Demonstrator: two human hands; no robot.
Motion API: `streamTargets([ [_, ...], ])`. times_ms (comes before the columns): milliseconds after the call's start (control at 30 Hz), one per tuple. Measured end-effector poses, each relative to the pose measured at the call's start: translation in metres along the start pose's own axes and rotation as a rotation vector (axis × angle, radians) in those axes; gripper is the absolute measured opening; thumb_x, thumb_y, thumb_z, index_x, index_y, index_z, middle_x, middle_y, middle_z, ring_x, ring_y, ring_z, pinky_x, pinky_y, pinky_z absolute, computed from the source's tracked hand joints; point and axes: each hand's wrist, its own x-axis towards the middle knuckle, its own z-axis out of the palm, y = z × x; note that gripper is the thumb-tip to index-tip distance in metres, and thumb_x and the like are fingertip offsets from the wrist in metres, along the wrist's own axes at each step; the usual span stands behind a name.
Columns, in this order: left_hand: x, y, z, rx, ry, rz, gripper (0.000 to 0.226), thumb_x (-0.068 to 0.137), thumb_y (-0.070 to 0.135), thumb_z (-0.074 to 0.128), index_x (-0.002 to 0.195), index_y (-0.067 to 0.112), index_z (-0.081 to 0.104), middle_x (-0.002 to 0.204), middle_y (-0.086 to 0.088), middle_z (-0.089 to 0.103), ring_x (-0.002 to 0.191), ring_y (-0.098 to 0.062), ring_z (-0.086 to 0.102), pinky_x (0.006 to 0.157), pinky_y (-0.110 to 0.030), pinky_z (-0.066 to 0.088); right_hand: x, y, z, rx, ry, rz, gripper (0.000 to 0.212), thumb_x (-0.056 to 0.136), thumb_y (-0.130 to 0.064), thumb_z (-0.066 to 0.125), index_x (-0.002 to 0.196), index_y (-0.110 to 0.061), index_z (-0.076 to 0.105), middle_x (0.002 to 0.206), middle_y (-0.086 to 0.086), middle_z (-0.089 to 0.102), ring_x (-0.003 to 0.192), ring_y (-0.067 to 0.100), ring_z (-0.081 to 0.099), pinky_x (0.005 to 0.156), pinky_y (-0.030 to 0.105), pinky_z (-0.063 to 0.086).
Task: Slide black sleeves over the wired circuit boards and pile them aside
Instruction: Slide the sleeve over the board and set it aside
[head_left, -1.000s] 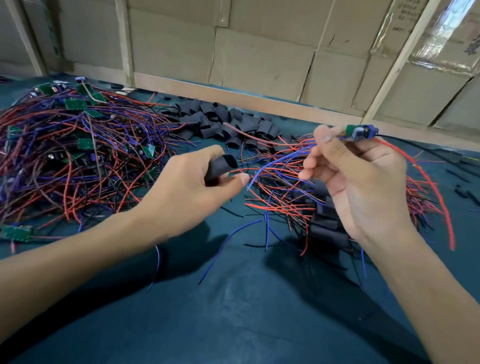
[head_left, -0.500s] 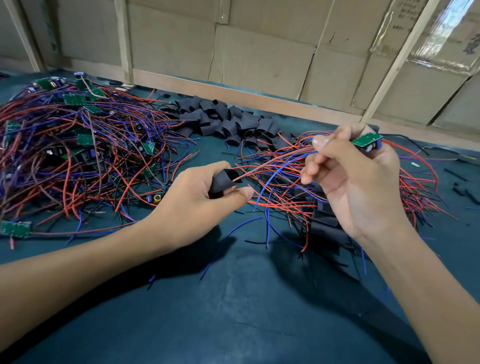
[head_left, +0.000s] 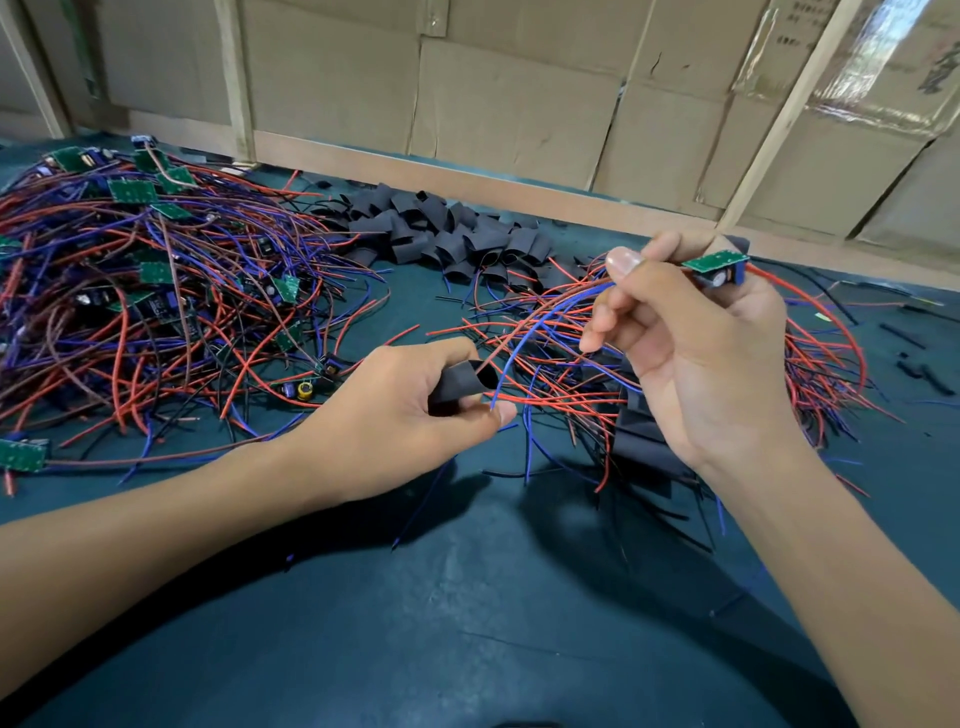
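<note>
My left hand (head_left: 395, 415) pinches a black sleeve (head_left: 460, 382) between thumb and fingers, its open mouth facing right. My right hand (head_left: 696, 343) holds a small green circuit board (head_left: 717, 262) raised above the table, fingers curled round its red and blue wires (head_left: 524, 343). The wire tips hang down right at the sleeve's mouth. A big tangle of unsleeved wired boards (head_left: 145, 291) lies at the left. Under my right hand sits a pile of sleeved boards (head_left: 644, 436) with red wires fanning out.
A heap of loose black sleeves (head_left: 441, 234) lies at the back centre, against a wooden ledge and cardboard wall (head_left: 519, 104). Small black offcuts (head_left: 914, 364) are scattered at the far right. The dark green table mat (head_left: 467, 623) spreads out in front of me.
My right hand has lowered slightly and brought the board's wire ends down to the sleeve's mouth. My left hand keeps the sleeve in about the same place.
</note>
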Motion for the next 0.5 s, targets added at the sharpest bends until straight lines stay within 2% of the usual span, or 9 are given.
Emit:
streamTargets([
  [233, -0.0007, 0.0016, -0.0002, -0.009, -0.038, -0.008, 0.038, 0.089, 0.033, 0.075, 0.066, 0.029, 0.044, 0.053, 0.015, 0.045, 0.049, -0.005, 0.037, 0.049, -0.014, 0.028, 0.0003, -0.0013, 0.0003, 0.005, 0.017, -0.027, 0.022, 0.093, 0.008, 0.061, 0.081, -0.010, 0.057, 0.059, 0.007, 0.059, 0.051, 0.023, 0.056, 0.055, 0.034, 0.051],
  [400, -0.0012, 0.0016, 0.0000, 0.014, -0.060, -0.009, 0.042, 0.090, 0.032, 0.074, 0.068, 0.020, 0.041, 0.052, 0.012, 0.039, 0.049, -0.007, 0.032, 0.048, -0.016, 0.026, 0.0004, -0.0022, 0.0005, 0.004, 0.029, -0.026, 0.023, 0.093, 0.009, 0.061, 0.080, -0.009, 0.057, 0.058, 0.007, 0.058, 0.051, 0.023, 0.056, 0.054, 0.034, 0.051],
  [500, -0.0021, 0.0024, 0.0001, 0.020, -0.099, -0.013, 0.039, 0.091, 0.031, 0.072, 0.069, 0.021, 0.041, 0.050, 0.012, 0.037, 0.048, -0.008, 0.029, 0.047, -0.017, 0.024, 0.0000, -0.0017, -0.0001, -0.007, 0.030, -0.016, 0.022, 0.094, 0.009, 0.060, 0.082, -0.009, 0.056, 0.059, 0.007, 0.058, 0.052, 0.023, 0.055, 0.055, 0.034, 0.051],
])
